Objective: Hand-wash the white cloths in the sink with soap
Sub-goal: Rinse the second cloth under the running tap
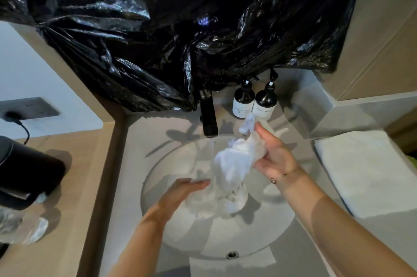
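White terry cloth (234,161) hung from my right hand (276,155), which had its fingers and thumb curled round the bunched upper part, so that the wet length dropped over the round sink (158,177) and any water ran back into the basin, as I judge it. I held it just right of the thin stream falling from the black faucet (208,116), near enough to wet it, though I could not tell whether the water actually struck the fabric. Its long axis ran on a slant: the top corner poked up and to the far right past my fingertips, toward the two dark pump bottles (253,102) standing at the far edge of the counter, while the lower end trailed near and left into the bowl, where it met a second heap of white cloth (228,200) lying on the sink bottom. My left hand (180,193) reached in flat, fingers straight and relaxed, gripping nothing, its tips at or just beside the hanging fabric, probably to steady or gather it. Folded on the counter to the right lay a white towel (365,170), apart from the wash. Black plastic sheeting (180,28) covered the wall behind.
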{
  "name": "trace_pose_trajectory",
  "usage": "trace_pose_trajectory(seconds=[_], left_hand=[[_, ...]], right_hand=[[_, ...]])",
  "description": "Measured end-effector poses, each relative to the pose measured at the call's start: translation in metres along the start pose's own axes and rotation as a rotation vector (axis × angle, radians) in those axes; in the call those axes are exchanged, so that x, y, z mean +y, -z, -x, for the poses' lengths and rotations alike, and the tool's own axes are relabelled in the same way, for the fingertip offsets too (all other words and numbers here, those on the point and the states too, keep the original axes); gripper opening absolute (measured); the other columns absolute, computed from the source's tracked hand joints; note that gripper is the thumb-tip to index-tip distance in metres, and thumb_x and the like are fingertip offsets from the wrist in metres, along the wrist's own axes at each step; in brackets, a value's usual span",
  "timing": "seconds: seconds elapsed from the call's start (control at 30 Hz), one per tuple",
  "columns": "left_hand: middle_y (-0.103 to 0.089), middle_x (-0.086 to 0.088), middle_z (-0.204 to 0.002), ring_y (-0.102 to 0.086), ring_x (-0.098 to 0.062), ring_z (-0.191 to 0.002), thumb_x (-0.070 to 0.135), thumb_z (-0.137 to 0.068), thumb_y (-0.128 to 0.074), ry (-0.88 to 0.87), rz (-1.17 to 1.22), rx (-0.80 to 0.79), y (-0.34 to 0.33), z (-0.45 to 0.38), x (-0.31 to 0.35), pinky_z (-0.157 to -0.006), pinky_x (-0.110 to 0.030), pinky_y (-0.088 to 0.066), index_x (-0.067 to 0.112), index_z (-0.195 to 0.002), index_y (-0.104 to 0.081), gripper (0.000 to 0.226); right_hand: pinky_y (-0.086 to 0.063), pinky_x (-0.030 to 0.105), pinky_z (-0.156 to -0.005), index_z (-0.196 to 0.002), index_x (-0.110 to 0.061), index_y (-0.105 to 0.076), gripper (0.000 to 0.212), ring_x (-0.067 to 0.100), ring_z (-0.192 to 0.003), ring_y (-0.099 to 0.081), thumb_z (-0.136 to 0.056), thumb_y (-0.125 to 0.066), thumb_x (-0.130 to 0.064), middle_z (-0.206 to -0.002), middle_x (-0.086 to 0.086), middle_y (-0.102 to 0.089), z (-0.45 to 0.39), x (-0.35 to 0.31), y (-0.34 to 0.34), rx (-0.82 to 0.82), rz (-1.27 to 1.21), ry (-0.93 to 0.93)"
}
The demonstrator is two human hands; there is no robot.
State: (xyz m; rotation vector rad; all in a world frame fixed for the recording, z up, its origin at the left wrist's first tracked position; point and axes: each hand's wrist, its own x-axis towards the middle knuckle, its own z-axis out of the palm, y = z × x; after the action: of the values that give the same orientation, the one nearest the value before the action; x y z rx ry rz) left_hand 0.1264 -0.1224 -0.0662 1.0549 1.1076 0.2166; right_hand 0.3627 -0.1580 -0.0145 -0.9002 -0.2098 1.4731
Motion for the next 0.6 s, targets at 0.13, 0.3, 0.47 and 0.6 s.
trace_pose_trajectory(seconds=[0.13,0.3,0.47,0.6], left_hand=[[-0.054,0.014,-0.128,-0.056,-0.01,-0.112,0.053,-0.064,-0.085,-0.068,-0.47,0.156,-0.021,-0.007,0.0,-0.089,-0.025,-0.05,0.023,-0.13,-0.047,0.082],[-0.04,0.015,-0.145,-0.044,-0.005,-0.126,0.072,-0.062,-0.072,-0.334,-0.253,0.073,-0.041,-0.001,-0.005,-0.102,-0.026,-0.041,0.04,-0.147,-0.03,0.1],[-0.07,0.006,-0.098,-0.064,-0.012,-0.094,0.046,-0.093,-0.057,-0.4,-0.033,0.239,-0.074,0.013,0.007,-0.074,-0.014,-0.048,0.027,-0.108,-0.062,0.025],[-0.07,0.008,-0.112,-0.064,-0.013,-0.107,0.058,-0.093,-0.049,-0.249,0.223,0.301,-0.068,0.018,0.005,-0.096,-0.034,-0.049,0.037,-0.116,-0.064,0.035]], right_hand=[[-0.05,0.039,-0.091,-0.085,-0.015,-0.058,0.033,0.024,-0.081,-0.064,-0.1,-0.041,-0.04,-0.078,0.007,-0.064,0.015,-0.005,-0.02,-0.077,-0.016,-0.089],[-0.042,0.041,-0.103,-0.089,-0.013,-0.065,0.037,0.023,-0.093,-0.059,-0.099,-0.044,-0.042,-0.085,0.007,-0.064,0.022,-0.012,-0.042,-0.109,0.059,-0.06],[-0.045,0.039,-0.088,-0.103,-0.012,-0.047,0.033,0.024,-0.084,-0.049,-0.1,-0.039,-0.043,-0.088,0.006,-0.047,0.013,-0.02,-0.044,-0.183,0.16,0.077],[-0.048,0.046,-0.095,-0.119,-0.014,-0.054,0.052,0.025,-0.103,-0.061,-0.094,-0.043,-0.057,-0.114,0.008,-0.061,0.009,-0.025,-0.027,0.032,0.237,0.033]])
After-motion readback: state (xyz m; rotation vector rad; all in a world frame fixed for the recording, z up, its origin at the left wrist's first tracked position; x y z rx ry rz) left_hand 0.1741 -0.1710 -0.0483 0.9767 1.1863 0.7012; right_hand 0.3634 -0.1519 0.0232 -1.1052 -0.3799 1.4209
